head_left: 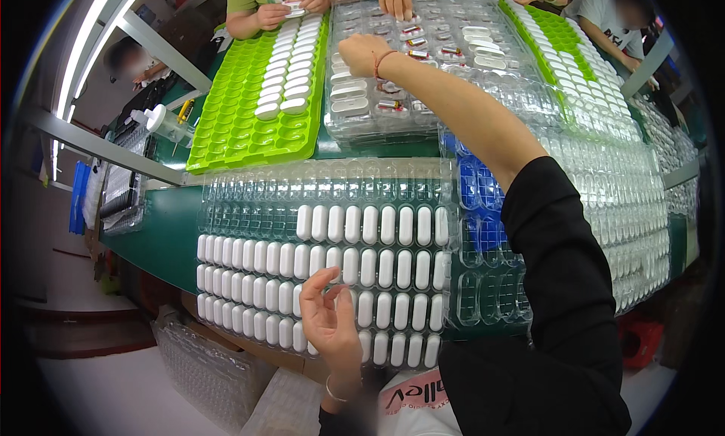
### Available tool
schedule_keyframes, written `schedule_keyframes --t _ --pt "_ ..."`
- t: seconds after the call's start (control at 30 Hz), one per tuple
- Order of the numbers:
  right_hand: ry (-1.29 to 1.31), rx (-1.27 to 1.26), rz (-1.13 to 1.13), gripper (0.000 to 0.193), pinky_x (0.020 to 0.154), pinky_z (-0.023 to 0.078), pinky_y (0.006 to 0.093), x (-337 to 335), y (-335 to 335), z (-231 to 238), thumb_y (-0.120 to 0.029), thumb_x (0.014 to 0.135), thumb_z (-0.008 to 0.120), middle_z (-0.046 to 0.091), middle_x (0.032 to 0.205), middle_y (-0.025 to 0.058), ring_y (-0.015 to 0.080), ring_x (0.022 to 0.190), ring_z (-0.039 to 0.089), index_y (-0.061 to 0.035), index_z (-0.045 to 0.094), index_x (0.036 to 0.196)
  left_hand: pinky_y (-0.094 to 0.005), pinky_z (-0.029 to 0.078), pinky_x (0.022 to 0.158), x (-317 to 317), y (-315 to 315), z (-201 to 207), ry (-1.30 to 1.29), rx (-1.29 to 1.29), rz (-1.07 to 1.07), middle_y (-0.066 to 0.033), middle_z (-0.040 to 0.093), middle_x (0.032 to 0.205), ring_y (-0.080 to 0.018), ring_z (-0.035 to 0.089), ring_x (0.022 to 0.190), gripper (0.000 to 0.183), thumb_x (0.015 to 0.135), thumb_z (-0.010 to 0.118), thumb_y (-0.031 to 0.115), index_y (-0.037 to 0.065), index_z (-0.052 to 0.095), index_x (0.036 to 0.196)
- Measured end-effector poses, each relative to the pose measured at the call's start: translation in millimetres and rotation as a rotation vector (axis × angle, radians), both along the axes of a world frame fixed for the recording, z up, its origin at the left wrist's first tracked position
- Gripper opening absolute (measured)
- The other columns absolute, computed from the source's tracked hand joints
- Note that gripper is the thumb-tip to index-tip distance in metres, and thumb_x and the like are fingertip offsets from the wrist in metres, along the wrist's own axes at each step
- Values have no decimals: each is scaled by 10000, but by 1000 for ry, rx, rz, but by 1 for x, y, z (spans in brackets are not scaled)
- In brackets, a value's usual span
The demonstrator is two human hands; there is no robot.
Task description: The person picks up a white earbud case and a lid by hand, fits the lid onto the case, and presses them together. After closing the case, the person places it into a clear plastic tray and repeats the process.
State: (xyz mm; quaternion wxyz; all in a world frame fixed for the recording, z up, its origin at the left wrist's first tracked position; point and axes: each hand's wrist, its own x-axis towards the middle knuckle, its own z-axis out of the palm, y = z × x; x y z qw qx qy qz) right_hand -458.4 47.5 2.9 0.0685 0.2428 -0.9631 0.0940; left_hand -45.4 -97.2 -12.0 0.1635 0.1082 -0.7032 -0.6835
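White oval pieces (318, 261) are lying in four rows in the near clear tray (249, 221), the three lower rows running across its width and the upper one filling only its right part; the left hand (331, 319) is hovering low over these rows, its fingers curling loosely and the thumb standing apart from the forefinger, though whether it is touching a piece I cannot tell; the right hand (364, 55) is reaching over the far clear tray (359, 136), its fingers bending inward and away from view, so I cannot tell whether they are gripping anything; beside it more white pieces are lying in that tray, along with small red and silver parts (390, 104); a co-worker's hand (396, 0) is reaching into the same tray from the far side; to the left, a bright green tray (245, 138) is holding further white pieces in its right columns, and a person in a green shirt is holding a white piece (294, 10) above its far end; to the right, stacked clear trays (619, 202) are covering the green tabletop (160, 218).
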Motion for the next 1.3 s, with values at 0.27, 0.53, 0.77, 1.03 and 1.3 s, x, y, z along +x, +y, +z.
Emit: schedule_keyframes --t 0.27,0.53,0.77,1.03,1.3 --pt "135 -338 158 164 696 537 410 69 83 26 -148 818 632 697 800 192 335 739 686 -40 747 861 -410 530 801 -90 -63 -43 -28 -1063 -14 -189 655 1120 -329 643 992 275 864 654 17 7 624 1137" --pt "255 -419 -243 124 616 502 355 333 266 41 -152 882 687 698 789 119 283 633 648 -40 718 924 -440 521 788 -113 -84 -64 -84 -1373 43 -197 674 1015 -361 661 892 442 828 665 23 0 605 1266" --pt "230 67 -1080 148 738 530 409 510 453 4 -178 862 682 696 939 115 321 860 675 -52 689 940 -341 465 765 -13 56 32 292 -868 -361 -136 554 1020 -229 531 853 505 858 540 -114 -64 516 1360" --pt "-40 63 -1257 189 814 511 435 552 495 -12 -174 808 685 689 983 140 339 947 658 -40 677 942 -304 486 737 29 128 31 318 -599 -538 -183 621 1117 -186 573 813 495 850 615 -88 -72 518 1335" --pt "302 -200 -884 119 687 531 354 518 427 22 -111 857 671 680 918 114 245 784 663 -1 641 893 -311 509 954 39 150 31 -116 248 -697 -171 627 1181 -182 628 1063 516 889 613 -42 -53 441 1376"
